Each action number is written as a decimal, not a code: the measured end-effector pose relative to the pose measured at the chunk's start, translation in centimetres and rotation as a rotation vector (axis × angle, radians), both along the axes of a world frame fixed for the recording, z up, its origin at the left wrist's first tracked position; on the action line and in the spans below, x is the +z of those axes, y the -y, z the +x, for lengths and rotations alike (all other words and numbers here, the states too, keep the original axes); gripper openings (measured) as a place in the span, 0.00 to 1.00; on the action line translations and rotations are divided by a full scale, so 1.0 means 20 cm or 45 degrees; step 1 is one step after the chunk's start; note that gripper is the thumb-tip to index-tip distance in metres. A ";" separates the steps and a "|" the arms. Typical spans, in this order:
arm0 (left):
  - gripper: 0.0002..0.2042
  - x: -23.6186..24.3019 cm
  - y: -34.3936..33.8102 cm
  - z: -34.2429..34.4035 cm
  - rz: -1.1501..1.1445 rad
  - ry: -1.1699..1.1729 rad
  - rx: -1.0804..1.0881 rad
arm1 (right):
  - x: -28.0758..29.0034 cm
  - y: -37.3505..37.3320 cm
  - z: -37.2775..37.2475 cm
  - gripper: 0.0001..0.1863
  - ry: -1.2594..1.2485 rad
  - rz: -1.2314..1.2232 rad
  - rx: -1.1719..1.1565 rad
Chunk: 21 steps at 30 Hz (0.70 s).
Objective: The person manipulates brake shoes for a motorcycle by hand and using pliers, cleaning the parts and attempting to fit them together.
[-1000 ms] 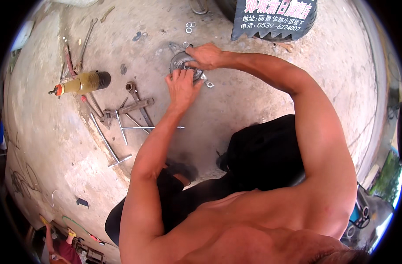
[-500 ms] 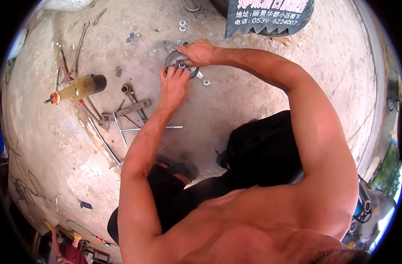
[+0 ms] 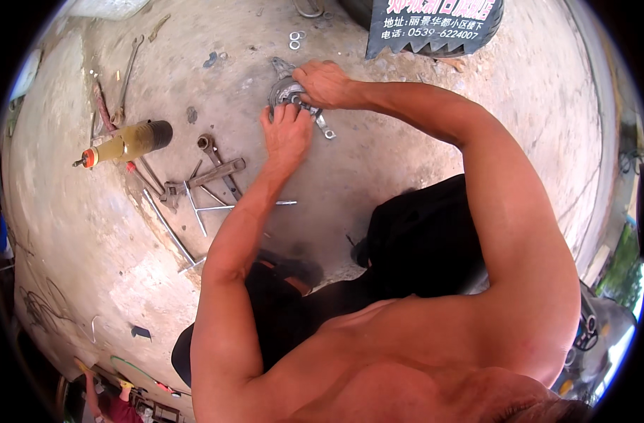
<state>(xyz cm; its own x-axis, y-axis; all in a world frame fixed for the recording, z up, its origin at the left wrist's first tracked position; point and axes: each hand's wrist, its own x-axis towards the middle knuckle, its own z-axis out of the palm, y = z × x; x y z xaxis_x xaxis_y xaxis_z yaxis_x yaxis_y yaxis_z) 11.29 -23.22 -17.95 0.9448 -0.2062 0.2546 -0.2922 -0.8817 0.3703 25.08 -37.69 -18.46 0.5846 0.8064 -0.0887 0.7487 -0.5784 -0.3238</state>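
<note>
A round grey metal part, which looks like a drum brake plate (image 3: 284, 89), rests on the concrete floor at the far middle. A short metal lever arm (image 3: 326, 128) sticks out of its near right side. My left hand (image 3: 288, 132) is closed over the near edge of the plate, fingertips curled onto it. On the right edge lies my right hand (image 3: 327, 83), its fingers bent around the rim and partly hidden. Two metal rings (image 3: 294, 41) lie on the floor just beyond the plate.
To the left lie a plastic bottle (image 3: 128, 141) of yellowish liquid, a hammer (image 3: 212, 176), a ratchet wrench (image 3: 216, 158), T-handle wrenches (image 3: 241, 206) and a long spanner (image 3: 129, 74). A tyre with a printed mudflap (image 3: 434, 32) stands at the far right. Another person (image 3: 117, 405) is at the lower left.
The plate appears slightly turned, and more of its face shows. My right hand has moved off its far side toward the right edge. The whole view has shifted a little.
</note>
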 end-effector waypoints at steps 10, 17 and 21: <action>0.09 -0.05 0.01 -0.02 -0.179 0.072 0.098 | 0.10 -0.03 0.07 0.27 -0.059 -0.049 0.080; 0.10 -0.04 0.02 -0.01 -0.277 0.018 0.089 | 0.09 -0.07 0.09 0.24 -0.071 0.148 0.336; 0.10 -0.04 0.00 -0.01 -0.331 0.002 0.065 | 0.05 -0.11 0.09 0.18 -0.167 0.148 0.449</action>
<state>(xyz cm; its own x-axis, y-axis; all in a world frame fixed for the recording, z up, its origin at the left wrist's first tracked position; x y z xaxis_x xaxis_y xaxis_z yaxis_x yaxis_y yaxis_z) 11.04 -23.27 -18.74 0.9519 -0.0858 0.2940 -0.2505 -0.7707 0.5859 26.79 -35.53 -17.44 0.2598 0.9648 -0.0404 0.8427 -0.2469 -0.4785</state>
